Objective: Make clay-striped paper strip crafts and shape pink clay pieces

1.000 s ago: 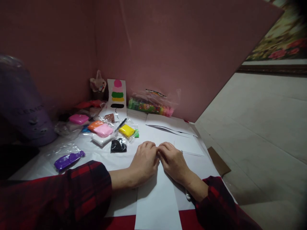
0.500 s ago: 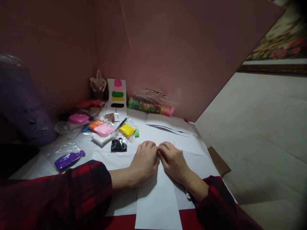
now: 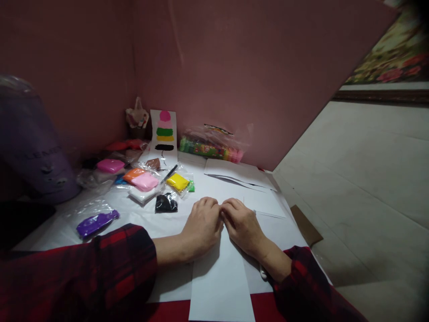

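Observation:
Over the far end of a long white strip of paper, my left hand and my right hand meet with their fingertips together. Both have curled, closed fingers; whatever is pinched between them is hidden behind the knuckles. The strip runs toward me past the table's front edge. Left of my hands lie a black clay packet and a yellow one. A card with painted pink, green, yellow and black shapes leans at the back.
Purple clay in plastic lies near my left sleeve, with pink and orange packets beyond. A purple tumbler stands far left. Clay tubs in plastic and stacked paper are at the back. A white object lies by my right wrist.

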A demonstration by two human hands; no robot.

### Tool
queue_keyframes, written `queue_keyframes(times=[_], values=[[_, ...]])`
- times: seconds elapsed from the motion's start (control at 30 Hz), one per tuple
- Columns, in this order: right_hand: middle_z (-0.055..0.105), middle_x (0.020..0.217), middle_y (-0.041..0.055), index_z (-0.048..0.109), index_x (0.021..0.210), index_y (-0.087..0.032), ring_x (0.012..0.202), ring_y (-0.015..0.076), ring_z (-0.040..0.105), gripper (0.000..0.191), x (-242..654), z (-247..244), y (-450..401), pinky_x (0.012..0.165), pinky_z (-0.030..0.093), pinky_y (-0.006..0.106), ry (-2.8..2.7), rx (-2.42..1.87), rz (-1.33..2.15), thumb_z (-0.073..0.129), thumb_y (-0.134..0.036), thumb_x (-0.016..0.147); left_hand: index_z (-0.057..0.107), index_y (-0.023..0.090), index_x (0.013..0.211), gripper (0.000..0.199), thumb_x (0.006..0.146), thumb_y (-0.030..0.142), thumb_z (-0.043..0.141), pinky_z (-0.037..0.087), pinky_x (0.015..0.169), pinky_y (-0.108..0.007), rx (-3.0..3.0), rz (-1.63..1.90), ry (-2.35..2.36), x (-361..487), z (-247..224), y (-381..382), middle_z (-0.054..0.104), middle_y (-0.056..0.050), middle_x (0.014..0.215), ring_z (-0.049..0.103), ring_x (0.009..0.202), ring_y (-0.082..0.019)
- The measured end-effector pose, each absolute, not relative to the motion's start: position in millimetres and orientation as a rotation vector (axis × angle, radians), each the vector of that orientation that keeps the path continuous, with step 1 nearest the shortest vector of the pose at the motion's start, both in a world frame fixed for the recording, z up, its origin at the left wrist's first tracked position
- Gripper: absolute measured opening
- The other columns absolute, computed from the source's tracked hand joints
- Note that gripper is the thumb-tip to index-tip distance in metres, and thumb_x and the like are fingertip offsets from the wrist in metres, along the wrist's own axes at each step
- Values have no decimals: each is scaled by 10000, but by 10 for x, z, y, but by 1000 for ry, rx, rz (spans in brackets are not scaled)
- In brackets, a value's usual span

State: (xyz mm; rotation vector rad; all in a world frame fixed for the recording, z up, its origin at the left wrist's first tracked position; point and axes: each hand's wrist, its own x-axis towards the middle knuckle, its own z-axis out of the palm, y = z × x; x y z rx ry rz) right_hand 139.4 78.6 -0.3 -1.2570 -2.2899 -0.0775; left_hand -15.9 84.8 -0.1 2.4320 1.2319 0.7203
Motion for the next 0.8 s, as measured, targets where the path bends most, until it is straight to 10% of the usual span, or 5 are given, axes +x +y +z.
queue_keyframes(times=[0.8], values=[[628,906,81,587,877,-182,864,232,567,134,1409,-15,786,747,478,351,-2300,-1277,-85,492,-88,888,584,135,1009,205,839,125,469,388,967,-399,2430,695,1245,-155,25,846,581,-101,1107,468,1097,-247]])
